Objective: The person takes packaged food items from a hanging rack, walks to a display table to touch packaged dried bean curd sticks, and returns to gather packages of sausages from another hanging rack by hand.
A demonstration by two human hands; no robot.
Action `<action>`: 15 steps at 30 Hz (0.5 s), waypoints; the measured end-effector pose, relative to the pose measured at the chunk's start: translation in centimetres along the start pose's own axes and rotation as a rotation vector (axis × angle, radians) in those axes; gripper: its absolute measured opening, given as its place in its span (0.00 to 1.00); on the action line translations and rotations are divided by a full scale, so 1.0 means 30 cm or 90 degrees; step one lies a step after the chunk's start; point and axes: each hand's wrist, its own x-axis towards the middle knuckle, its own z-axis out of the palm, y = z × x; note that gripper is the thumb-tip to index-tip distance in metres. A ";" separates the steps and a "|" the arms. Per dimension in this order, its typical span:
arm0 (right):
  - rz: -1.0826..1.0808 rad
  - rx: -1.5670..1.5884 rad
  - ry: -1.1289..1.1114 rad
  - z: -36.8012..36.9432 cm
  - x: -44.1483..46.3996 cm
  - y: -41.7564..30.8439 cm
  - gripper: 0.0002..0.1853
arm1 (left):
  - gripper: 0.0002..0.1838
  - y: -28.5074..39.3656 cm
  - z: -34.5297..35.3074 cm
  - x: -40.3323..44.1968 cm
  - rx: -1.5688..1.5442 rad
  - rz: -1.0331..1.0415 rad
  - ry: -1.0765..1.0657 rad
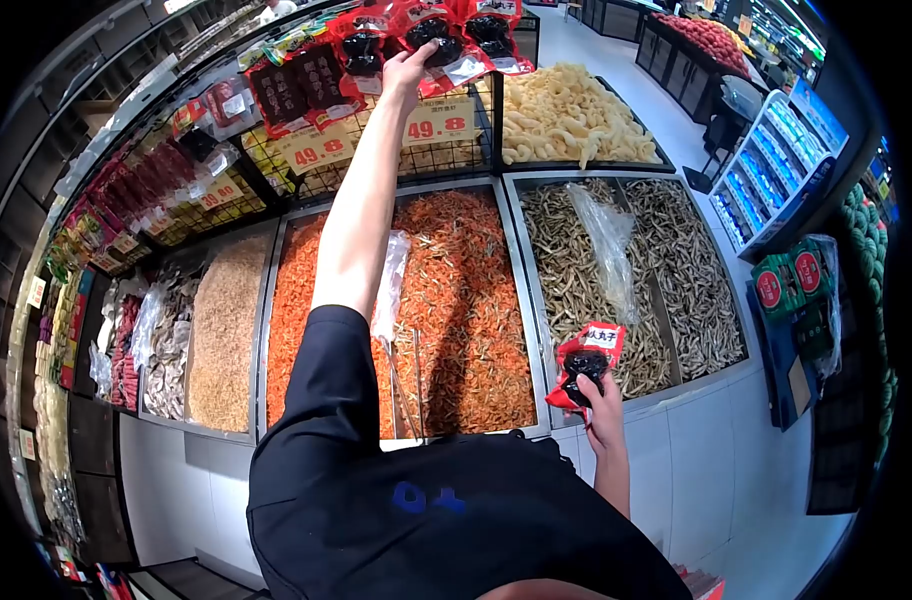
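Note:
My left hand [409,70] is stretched far forward over the bins. Its thumb presses on a red food packet [431,22] with dark round pieces behind a clear window, and the fingers are hidden underneath. Similar red packets [364,45] lie to either side of it on the rack's top shelf. Lower right, my right hand [606,408] grips another red packet [583,362] of the same kind, thumb across its dark window. This packet is held in the air in front of the bin of small dried fish [696,270].
Bins of orange dried shrimp [476,330] and pale tiny shrimp [226,340] stand below the rack. Metal tongs [401,390] and plastic bags lie on the goods. Price signs [439,122] hang on the wire rack. A blue display stand [776,170] is at right.

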 end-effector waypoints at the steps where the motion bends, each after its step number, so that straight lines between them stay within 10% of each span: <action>1: -0.013 -0.003 0.010 -0.008 0.010 0.002 0.18 | 0.25 0.013 -0.004 -0.018 -0.045 -0.014 -0.017; 9: 0.001 -0.014 0.005 -0.008 0.034 0.000 0.18 | 0.14 0.208 -0.116 -0.085 -0.203 -0.179 -0.174; 15: 0.003 -0.022 -0.052 0.037 0.053 0.006 0.20 | 0.18 0.215 -0.169 -0.381 -0.039 -0.057 -0.294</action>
